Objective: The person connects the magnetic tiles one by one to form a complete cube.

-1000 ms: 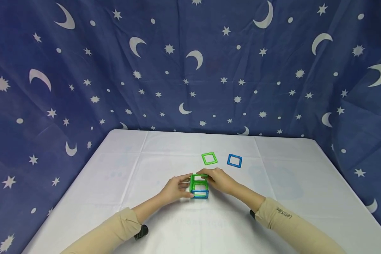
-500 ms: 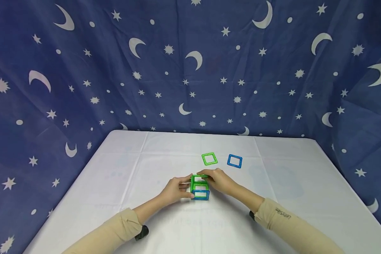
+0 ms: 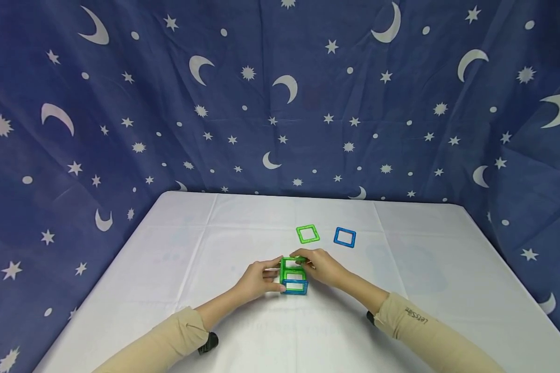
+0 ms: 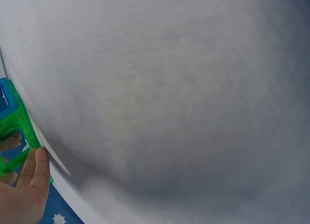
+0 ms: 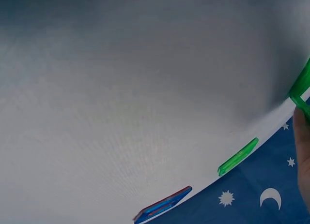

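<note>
In the head view a small box-like build of magnetic tiles stands on the table, with green square frames [image 3: 294, 269] behind and a blue square frame [image 3: 295, 293] at its near side. My left hand [image 3: 255, 281] holds the build's left side, thumb at the near corner and index finger at the far one. Its fingertips press a green frame [image 4: 30, 129] in the left wrist view. At the far right corner my right hand [image 3: 324, 266] pinches a green edge. Only part of that hand [image 5: 303, 151] shows in the right wrist view; its fingertips are mostly hidden.
Beyond the build, a loose green square tile [image 3: 299, 235] and a loose blue square tile [image 3: 336, 238] lie flat on the white-covered table [image 3: 233, 228]. A dark blue curtain [image 3: 242, 129] with moons and stars hangs behind the table and along both sides.
The tile build has shifted very slightly toward me and to the right since a second ago. Both hands keep the same hold, and the loose tiles stay put.
</note>
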Demonstrator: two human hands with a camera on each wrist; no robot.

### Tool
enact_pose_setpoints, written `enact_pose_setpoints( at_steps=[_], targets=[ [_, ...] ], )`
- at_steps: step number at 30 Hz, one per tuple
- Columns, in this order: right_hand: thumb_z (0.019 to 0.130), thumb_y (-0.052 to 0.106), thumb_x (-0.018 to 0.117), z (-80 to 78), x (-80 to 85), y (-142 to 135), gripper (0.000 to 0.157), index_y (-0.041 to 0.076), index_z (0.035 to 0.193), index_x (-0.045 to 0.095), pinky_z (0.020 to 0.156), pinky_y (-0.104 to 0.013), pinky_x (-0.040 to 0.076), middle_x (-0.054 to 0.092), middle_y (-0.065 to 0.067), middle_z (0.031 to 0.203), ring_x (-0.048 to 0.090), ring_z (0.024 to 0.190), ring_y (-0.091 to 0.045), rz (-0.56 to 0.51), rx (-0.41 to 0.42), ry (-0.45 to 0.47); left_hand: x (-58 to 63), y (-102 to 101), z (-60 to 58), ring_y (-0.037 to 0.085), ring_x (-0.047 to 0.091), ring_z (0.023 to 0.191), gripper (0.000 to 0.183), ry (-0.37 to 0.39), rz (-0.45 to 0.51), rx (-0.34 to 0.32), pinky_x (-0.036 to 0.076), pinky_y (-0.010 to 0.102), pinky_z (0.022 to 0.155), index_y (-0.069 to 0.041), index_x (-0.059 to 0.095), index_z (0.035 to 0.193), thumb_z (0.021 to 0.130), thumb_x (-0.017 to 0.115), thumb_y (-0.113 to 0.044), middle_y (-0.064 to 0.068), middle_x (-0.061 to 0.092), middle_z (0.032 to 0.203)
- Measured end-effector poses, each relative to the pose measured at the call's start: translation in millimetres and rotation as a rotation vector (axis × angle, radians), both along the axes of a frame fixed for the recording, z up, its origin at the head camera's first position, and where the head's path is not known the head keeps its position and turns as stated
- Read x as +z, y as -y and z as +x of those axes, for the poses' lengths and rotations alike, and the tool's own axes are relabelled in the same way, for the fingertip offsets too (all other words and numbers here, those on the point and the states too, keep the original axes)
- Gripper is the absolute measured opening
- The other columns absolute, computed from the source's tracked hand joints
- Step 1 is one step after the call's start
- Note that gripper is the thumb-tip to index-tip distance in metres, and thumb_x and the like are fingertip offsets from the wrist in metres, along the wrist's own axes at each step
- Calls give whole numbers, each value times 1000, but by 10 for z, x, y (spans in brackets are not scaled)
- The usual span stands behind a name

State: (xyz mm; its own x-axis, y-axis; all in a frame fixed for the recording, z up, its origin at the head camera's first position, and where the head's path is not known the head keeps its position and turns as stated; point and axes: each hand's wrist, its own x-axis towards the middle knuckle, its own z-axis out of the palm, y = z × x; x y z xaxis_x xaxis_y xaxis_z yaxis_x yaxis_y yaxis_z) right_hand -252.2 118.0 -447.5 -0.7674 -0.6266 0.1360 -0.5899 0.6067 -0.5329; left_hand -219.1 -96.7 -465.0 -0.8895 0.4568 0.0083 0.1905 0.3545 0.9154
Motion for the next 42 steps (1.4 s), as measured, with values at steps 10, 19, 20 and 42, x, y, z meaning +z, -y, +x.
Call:
enact_pose_setpoints(
  at_steps=[10, 19, 20, 42],
  targets=[
    [76, 5, 76, -71, -124, 93, 14, -1, 88, 70, 61, -21, 49, 70, -7, 81, 59, 69, -11, 32, -111, 56, 0, 4, -2, 39, 56, 116, 73, -18, -20, -16, 53, 30, 89, 4, 40, 139, 76, 76, -10, 27, 47, 137],
    [74, 5, 78, -136, -120, 154, 9, 2, 80, 72, 60, -19, 46, 70, -4, 73, 54, 66, -8, 33, -114, 80, 6, 8, -9, 38, 56, 116, 73, -13, -14, -37, 53, 31, 89, 4, 39, 139, 77, 76, -9, 27, 48, 136],
    [74, 5, 78, -138, -116, 158, 9, 2, 79, 72, 59, -19, 46, 69, -4, 72, 53, 65, -8, 40, -117, 81, 5, 8, -9, 39, 57, 116, 73, -21, -18, -41, 53, 31, 89, 5, 39, 139, 77, 76, -9, 27, 48, 136],
    [76, 6, 77, -136, -106, 190, 9, 3, 81, 70, 63, -23, 47, 68, -2, 75, 53, 67, -9, 91, -79, 55, -19, 10, -17, 42, 50, 123, 75, 18, -15, -33, 50, 41, 96, 0, 38, 140, 77, 76, -11, 27, 47, 136]
  ],
)
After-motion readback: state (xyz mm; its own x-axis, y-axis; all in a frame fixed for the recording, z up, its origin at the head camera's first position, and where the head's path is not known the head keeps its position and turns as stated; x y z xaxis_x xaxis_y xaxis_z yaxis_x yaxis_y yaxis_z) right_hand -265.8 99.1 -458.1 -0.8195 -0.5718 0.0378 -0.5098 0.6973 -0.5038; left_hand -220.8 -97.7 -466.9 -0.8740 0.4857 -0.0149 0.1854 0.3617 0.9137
